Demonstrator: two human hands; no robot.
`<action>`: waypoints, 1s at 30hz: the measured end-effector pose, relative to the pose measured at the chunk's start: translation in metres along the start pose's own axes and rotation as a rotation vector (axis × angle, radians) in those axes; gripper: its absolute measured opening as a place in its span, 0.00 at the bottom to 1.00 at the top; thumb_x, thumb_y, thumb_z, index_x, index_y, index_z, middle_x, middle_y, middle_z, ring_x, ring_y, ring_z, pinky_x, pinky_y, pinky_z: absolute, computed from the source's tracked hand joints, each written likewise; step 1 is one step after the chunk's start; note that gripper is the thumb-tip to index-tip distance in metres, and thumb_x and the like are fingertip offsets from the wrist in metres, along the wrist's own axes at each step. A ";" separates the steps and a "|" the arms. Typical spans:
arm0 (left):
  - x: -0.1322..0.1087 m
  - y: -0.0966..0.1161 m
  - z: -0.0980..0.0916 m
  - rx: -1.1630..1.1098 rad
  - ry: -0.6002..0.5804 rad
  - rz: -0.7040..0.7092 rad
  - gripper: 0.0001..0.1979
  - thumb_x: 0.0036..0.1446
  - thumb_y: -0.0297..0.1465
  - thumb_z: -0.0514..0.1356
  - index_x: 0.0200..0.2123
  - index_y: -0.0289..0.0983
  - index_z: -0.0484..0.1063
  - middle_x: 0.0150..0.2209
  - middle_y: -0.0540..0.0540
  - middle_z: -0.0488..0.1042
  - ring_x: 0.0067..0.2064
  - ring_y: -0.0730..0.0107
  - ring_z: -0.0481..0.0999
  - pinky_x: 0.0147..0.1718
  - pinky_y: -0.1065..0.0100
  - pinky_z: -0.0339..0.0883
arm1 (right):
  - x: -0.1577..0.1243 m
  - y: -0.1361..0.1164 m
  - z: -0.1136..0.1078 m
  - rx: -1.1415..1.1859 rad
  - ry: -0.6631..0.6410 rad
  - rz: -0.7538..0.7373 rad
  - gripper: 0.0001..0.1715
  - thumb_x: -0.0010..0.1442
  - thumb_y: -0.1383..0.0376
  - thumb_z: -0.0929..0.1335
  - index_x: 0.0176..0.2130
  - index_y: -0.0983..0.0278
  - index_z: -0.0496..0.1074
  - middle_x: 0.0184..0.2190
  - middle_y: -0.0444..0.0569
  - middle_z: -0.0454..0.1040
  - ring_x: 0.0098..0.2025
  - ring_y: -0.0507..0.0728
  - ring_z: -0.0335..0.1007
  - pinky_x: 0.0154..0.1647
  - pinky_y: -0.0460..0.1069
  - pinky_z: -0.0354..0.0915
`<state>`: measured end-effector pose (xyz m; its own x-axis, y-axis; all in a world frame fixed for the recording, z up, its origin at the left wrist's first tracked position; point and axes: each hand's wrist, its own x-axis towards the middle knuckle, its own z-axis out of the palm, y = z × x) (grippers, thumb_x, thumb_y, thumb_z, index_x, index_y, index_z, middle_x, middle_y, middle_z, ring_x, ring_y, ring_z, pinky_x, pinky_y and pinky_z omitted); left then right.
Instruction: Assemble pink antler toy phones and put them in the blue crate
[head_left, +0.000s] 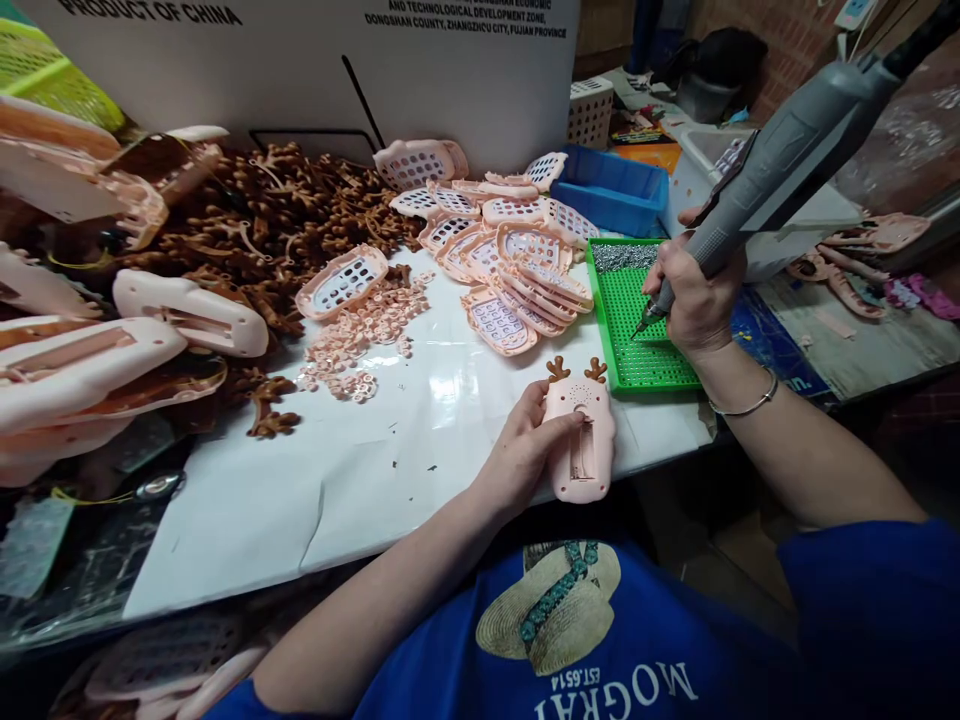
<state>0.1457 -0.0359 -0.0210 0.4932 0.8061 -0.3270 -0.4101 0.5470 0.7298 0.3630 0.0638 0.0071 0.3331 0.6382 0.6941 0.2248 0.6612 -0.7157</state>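
Observation:
My left hand point(525, 445) is closed round a pink toy phone point(581, 390) with brown antlers on its top, its back facing up and the long battery slot uncovered. The thumb lies across the upper end of that slot. My right hand point(697, 295) grips a grey electric screwdriver point(780, 150), its bit pointing down over a green perforated tray point(619, 350). Small metal screws point(615, 255) are heaped at the tray's far end. The bit's tip is near the tray's mesh; whether it carries a screw I cannot make out.
Pink front shells point(517, 260) with holes are piled mid-table. Brown antler pieces point(300, 200) and small pink parts point(367, 335) lie left of them. More pink housings point(82, 370) crowd the left edge. A blue bin point(615, 190) and a large white box point(315, 80) stand behind.

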 end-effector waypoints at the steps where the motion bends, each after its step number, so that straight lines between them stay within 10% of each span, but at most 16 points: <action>1: 0.000 0.000 0.000 0.008 -0.001 -0.001 0.22 0.49 0.30 0.70 0.47 0.36 0.67 0.44 0.44 0.77 0.41 0.67 0.77 0.43 0.66 0.71 | 0.000 0.001 0.000 -0.015 -0.001 0.000 0.19 0.54 0.53 0.73 0.41 0.55 0.66 0.18 0.32 0.63 0.15 0.50 0.63 0.21 0.50 0.64; 8: 0.001 -0.002 -0.001 0.010 -0.025 0.014 0.24 0.48 0.32 0.71 0.47 0.36 0.67 0.42 0.45 0.77 0.40 0.69 0.77 0.43 0.67 0.70 | 0.006 -0.007 0.001 -0.012 0.011 0.006 0.19 0.53 0.52 0.73 0.41 0.54 0.66 0.18 0.33 0.62 0.15 0.50 0.60 0.18 0.50 0.59; 18: 0.004 -0.005 0.000 0.006 -0.032 0.030 0.23 0.47 0.32 0.71 0.44 0.36 0.67 0.40 0.47 0.76 0.39 0.69 0.75 0.44 0.65 0.69 | -0.023 -0.106 0.045 0.349 -0.107 0.133 0.15 0.53 0.61 0.73 0.42 0.55 0.70 0.21 0.35 0.62 0.15 0.48 0.57 0.17 0.49 0.58; 30: 0.004 -0.010 -0.003 0.010 -0.057 0.059 0.20 0.48 0.34 0.70 0.42 0.37 0.67 0.39 0.49 0.75 0.41 0.66 0.75 0.46 0.63 0.66 | -0.054 -0.086 0.062 0.367 -0.280 0.203 0.17 0.56 0.58 0.74 0.44 0.54 0.69 0.21 0.34 0.64 0.17 0.48 0.60 0.18 0.48 0.61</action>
<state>0.1497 -0.0373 -0.0315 0.5111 0.8228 -0.2487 -0.4326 0.4962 0.7527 0.2687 -0.0029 0.0360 0.0669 0.8164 0.5735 -0.1723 0.5756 -0.7993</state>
